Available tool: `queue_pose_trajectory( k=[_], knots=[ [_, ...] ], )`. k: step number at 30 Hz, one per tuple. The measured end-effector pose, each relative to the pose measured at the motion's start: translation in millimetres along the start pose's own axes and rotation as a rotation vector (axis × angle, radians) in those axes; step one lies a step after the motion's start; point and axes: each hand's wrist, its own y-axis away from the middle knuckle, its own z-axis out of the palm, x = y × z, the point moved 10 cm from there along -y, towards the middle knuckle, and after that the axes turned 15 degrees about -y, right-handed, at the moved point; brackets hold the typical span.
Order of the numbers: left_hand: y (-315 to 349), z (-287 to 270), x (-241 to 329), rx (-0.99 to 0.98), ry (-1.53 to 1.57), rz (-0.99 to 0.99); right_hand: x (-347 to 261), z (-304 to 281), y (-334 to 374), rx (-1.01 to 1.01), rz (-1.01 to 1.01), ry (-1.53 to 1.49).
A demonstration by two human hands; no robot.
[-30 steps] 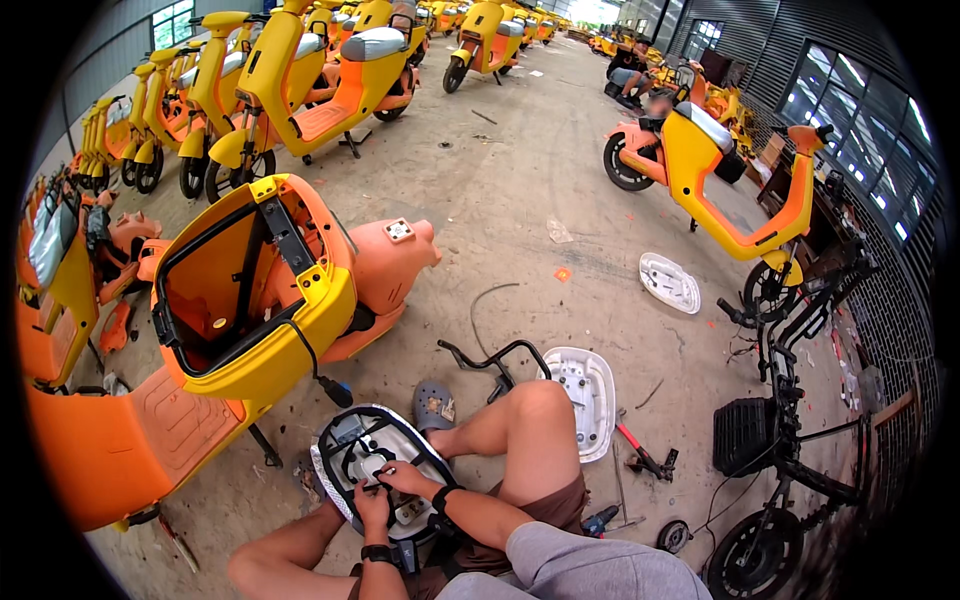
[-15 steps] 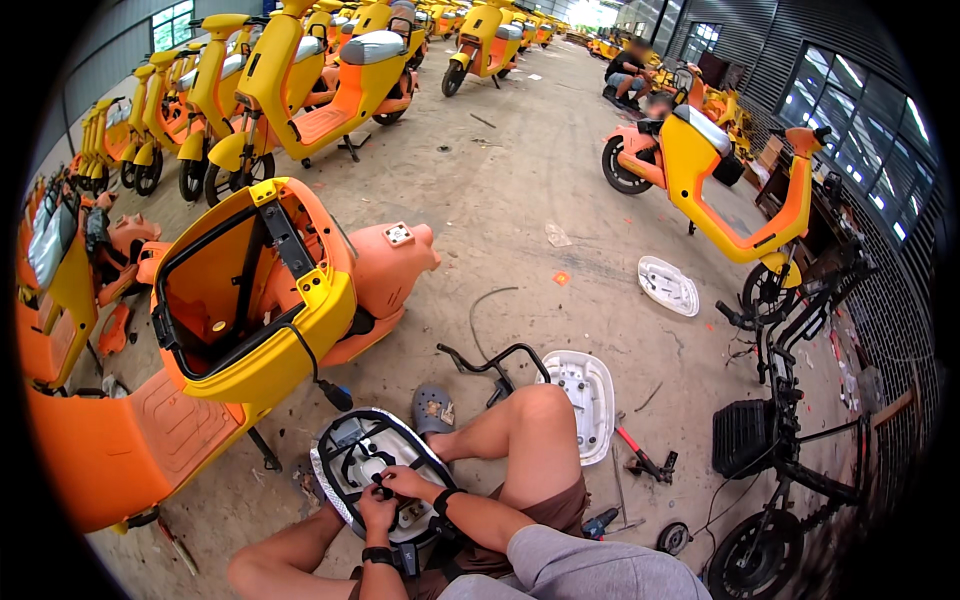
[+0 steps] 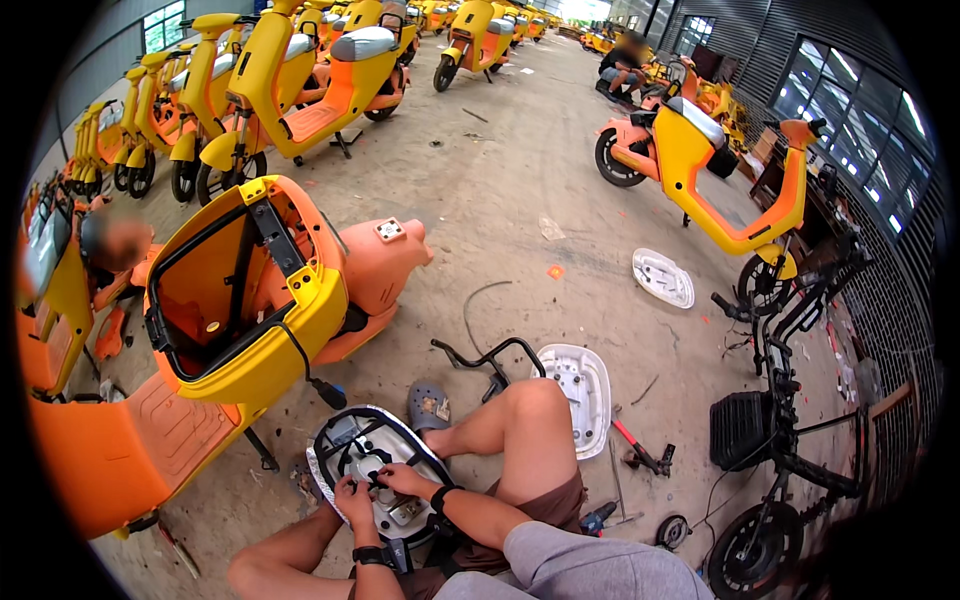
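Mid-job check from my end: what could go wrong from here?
The small dark part at the fingertips of the left hand and right hand might slip into the open white shell beneath them.

The cable connector hanging from the scooter is near the shell's upper end, and could snag if the shell is lifted.

The bent black bar lies near the shod foot, so standing up may risk a trip.

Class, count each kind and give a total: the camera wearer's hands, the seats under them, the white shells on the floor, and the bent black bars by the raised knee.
Hands: 2
Seats: 1
White shells: 2
Bent black bars: 1
Total: 6
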Motion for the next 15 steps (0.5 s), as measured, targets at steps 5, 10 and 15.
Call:
queue_pose_trajectory(
  k=[5, 10, 15],
  knots=[
    [-0.7, -15.8, 5.7, 0.151, 0.063, 0.090, -5.3, 0.5, 4.3, -0.014, 0.047, -0.006],
    [7.7, -27.6, 30.7, 0.221, 0.147, 0.153, -5.8, -1.7, 9.3, 0.000, 0.026, 0.049],
    [-2.1, -33.7, 16.8, 0.221, 0.300, 0.148, -20.4, 8.1, 15.8, 0.004, 0.071, -0.023]
  ],
)
